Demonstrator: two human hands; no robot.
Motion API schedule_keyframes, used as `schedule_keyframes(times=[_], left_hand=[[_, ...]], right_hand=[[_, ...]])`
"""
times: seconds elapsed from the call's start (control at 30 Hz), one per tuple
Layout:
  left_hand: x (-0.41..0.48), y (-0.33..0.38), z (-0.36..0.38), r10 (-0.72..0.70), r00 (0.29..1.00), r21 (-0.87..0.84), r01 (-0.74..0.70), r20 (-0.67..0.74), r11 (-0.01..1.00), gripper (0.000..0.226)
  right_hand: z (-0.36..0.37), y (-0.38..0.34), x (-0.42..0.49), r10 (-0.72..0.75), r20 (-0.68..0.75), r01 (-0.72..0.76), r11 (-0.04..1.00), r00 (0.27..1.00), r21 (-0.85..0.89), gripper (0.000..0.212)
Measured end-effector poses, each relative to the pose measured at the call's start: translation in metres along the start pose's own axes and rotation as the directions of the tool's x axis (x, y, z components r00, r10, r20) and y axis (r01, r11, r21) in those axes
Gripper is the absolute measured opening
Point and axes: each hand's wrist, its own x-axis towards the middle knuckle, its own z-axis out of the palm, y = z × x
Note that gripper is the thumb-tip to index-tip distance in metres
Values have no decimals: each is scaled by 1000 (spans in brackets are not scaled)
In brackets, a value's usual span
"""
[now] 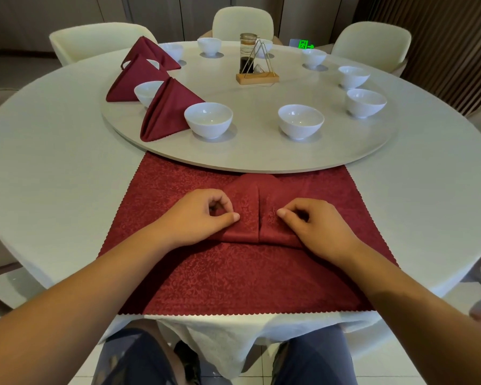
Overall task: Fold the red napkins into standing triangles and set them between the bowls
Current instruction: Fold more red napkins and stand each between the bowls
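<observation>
Red napkin [250, 207] half folded, on a flat red cloth [233, 273] at the near edge of the bench [53, 176].
Head view: left hand [203, 215] and right hand [314, 226] each pinch a flap with curled fingers; their palms hide its lower corners.

"Are you making out any writing in here?"

"Only that green sign [306, 45] glowing beyond the far edge of the table [53, 168]. It's showing a small pictogram figure and an arrow pointing right. I'm not reading any letters on it."

"What about the jar [248, 52] standing in the middle?"

"An orange band is running round it near the top, but any print there is coming out too small and blurred to read."
</observation>
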Motion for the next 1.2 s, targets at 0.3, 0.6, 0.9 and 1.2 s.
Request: schedule_keyframes(times=[0.3,0.6,0.9,1.2], left_hand=[[-39,14,-4,-41,995,-195,59,92,979,41],[-95,36,-9,-54,962,98,28,267,995,37],[-46,34,0,71,995,362,-91,68,928,42],[-22,33,12,-46,999,507,25,29,862,38]], right_hand=[[-16,-24,-48,39,52,-49,976,998,212,39],[-9,-41,-104,55,113,-83,962,992,258,38],[-8,-38,-56,-71,44,76,987,997,-142,16],[6,-30,-32,-28,73,52,936,997,-347,19]])
